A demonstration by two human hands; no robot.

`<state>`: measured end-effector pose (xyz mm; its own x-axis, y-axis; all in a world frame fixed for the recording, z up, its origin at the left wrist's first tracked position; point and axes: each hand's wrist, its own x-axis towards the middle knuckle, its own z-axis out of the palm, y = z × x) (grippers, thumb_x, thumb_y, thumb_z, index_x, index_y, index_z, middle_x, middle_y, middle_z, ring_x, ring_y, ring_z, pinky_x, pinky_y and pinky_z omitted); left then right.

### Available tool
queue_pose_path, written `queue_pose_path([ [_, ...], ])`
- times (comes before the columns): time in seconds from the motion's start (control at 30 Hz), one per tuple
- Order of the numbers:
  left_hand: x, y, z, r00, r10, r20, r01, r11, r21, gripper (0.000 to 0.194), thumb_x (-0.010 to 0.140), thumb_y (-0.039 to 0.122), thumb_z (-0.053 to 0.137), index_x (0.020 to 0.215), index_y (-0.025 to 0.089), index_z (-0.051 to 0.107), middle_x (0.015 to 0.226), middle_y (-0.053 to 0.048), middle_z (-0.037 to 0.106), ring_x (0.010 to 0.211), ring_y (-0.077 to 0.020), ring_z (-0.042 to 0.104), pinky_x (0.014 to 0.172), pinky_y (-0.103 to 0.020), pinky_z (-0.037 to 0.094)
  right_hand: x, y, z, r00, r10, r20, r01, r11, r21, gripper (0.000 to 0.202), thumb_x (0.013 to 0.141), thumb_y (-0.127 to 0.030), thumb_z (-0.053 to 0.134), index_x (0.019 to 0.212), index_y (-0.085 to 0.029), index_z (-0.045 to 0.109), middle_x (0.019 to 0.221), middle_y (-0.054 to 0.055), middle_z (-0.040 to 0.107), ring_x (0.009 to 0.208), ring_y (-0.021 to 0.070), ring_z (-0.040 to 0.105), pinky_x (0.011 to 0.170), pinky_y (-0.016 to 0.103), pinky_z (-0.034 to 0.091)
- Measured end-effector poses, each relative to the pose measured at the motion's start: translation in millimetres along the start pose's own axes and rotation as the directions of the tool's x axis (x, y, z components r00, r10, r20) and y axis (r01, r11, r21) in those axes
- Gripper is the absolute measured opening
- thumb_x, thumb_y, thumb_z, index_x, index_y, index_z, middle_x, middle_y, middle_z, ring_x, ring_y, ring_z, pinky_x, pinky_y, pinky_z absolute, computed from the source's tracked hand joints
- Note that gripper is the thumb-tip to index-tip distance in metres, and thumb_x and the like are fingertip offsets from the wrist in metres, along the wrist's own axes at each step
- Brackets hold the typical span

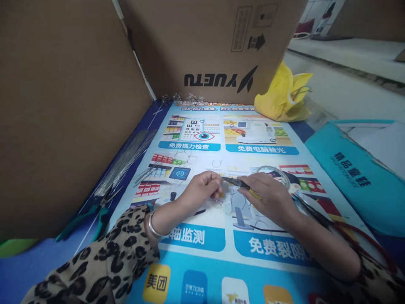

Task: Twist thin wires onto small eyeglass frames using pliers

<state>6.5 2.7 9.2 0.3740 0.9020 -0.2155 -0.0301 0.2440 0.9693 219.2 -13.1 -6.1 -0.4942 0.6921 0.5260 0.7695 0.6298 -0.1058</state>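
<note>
My right hand is wrapped around needle-nose pliers with yellow on the handles, their jaws pointing left. The tips of the jaws meet the fingers of my left hand, which are closed in a pinch. Whatever lies between those fingers is too small and hidden to make out. Thin bent wire pieces are scattered on the printed poster around both hands. A round coil rests just behind my right hand. Scissors with red handles lie partly under my right forearm.
Cardboard panels wall off the left side and back. At left lie a bundle of straight wires and green-handled pliers. A yellow bag stands at the back right, a turquoise box at the right, and wire bits at the back.
</note>
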Motion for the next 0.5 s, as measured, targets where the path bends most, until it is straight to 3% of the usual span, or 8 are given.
queue_pose_path([
  [0.2, 0, -2, 0.0, 1.000, -0.007, -0.024, 0.006, 0.999, -0.054, 0.017, 0.078, 0.031, 0.057, 0.078, 0.015, 0.051, 0.063, 0.003, 0.055, 0.048, -0.0051, 0.046, 0.051, -0.020, 0.037, 2, -2, -4, 1.000, -0.003, 0.019, 0.003, 1.000, -0.006, 0.026, 0.085, -0.029, 0.055, 0.106, -0.014, 0.061, 0.092, 0.009, 0.066, 0.085, 0.0197, 0.058, 0.077, 0.034, 0.048],
  [0.3, 1, -2, -1.5, 0.998, 0.022, -0.053, -0.025, 0.998, -0.060, 0.016, 0.079, 0.030, 0.056, 0.077, 0.015, 0.051, 0.065, 0.003, 0.055, 0.050, -0.0047, 0.046, 0.052, -0.019, 0.037, 3, 2, -7, 0.998, 0.064, 0.022, -0.062, 0.996, -0.063, 0.027, 0.084, -0.030, 0.055, 0.104, -0.015, 0.062, 0.091, 0.009, 0.066, 0.086, 0.0218, 0.059, 0.077, 0.036, 0.048],
  [0.4, 3, -4, -3.2, 0.992, 0.057, -0.113, -0.066, 0.995, -0.077, 0.014, 0.079, 0.028, 0.056, 0.075, 0.016, 0.051, 0.066, 0.003, 0.055, 0.052, -0.0045, 0.047, 0.054, -0.019, 0.038, 3, 5, -10, 0.984, 0.170, -0.048, -0.173, 0.983, -0.068, 0.024, 0.083, -0.030, 0.056, 0.102, -0.016, 0.062, 0.090, 0.009, 0.067, 0.085, 0.0214, 0.061, 0.074, 0.034, 0.049],
  [0.5, 4, -5, -3.9, 0.983, 0.069, -0.173, -0.087, 0.991, -0.100, 0.013, 0.078, 0.028, 0.057, 0.075, 0.016, 0.051, 0.066, 0.003, 0.055, 0.052, -0.0050, 0.047, 0.054, -0.019, 0.038, 3, 1, -12, 0.981, 0.148, -0.124, -0.152, 0.988, -0.023, 0.021, 0.082, -0.028, 0.057, 0.100, -0.016, 0.062, 0.089, 0.008, 0.066, 0.084, 0.0204, 0.060, 0.074, 0.033, 0.049],
])
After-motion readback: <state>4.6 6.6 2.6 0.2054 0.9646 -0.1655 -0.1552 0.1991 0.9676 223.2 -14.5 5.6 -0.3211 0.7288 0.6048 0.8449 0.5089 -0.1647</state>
